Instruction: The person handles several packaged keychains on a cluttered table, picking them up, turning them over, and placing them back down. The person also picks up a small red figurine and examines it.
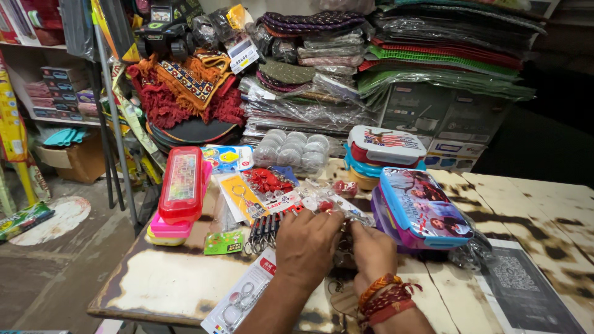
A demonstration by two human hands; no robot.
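Landmark = blue-purple lunch box (424,209) on the table (167,284). Far left of it: 1 red pencil case (181,183) atop a pink one, partly hidden. Nearer left: key-ring card (272,213), black straps hanging off it, count unclear. Just left-below the box: left hand (307,244) and right hand (371,250), both grips narrow, fingers pinched into a clear plastic packet (337,207); contents hard to make out, fingertips hidden. Packet lies at the fingertips, touching the box's left edge. Behind the box: 2 stacked lunch boxes (383,151).
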